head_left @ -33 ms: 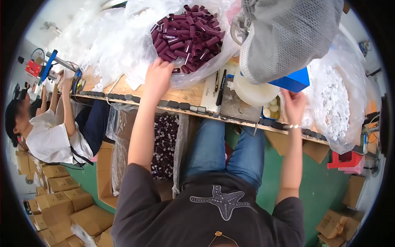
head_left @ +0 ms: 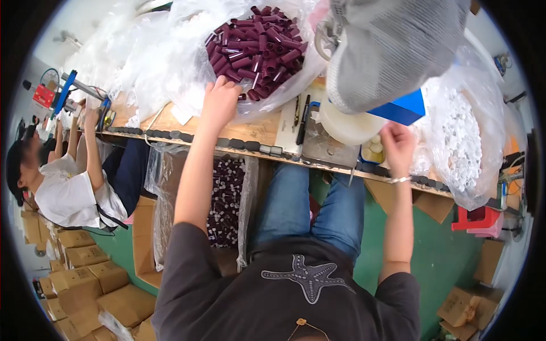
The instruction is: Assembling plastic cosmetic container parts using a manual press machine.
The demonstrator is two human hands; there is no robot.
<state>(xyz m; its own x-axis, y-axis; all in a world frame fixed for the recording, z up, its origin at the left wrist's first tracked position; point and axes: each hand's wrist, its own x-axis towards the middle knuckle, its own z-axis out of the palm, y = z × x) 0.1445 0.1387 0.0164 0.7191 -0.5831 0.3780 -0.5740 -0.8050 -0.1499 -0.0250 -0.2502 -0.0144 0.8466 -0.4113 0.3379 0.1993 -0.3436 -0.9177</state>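
Note:
My left hand (head_left: pixel 220 102) is at the near edge of a heap of maroon tubes (head_left: pixel 256 51) in a clear plastic bag. Its fingers are curled, and the end of one maroon tube (head_left: pixel 242 96) shows at the thumb side, apparently in their grip. My right hand (head_left: pixel 399 143) has its fingers bent together beside a small tin (head_left: pixel 372 149) of pale round pieces. Whatever it may pinch is hidden. Left of it, a round whitish tub (head_left: pixel 350 126) stands on a metal plate (head_left: pixel 330 149), below a blue box (head_left: pixel 402 108).
A grey mesh cover (head_left: pixel 392 51) hangs over the far right. Small white parts (head_left: pixel 462 142) fill a clear bag on the right. Pens (head_left: pixel 303 119) lie mid-table. Under the table edge stands a carton (head_left: pixel 227 204) of capped tubes. A co-worker (head_left: pixel 74 187) sits at left.
My right hand has come nearer and left, out from behind the blue box's edge, with its fingers bent in. My left hand stays almost where it was.

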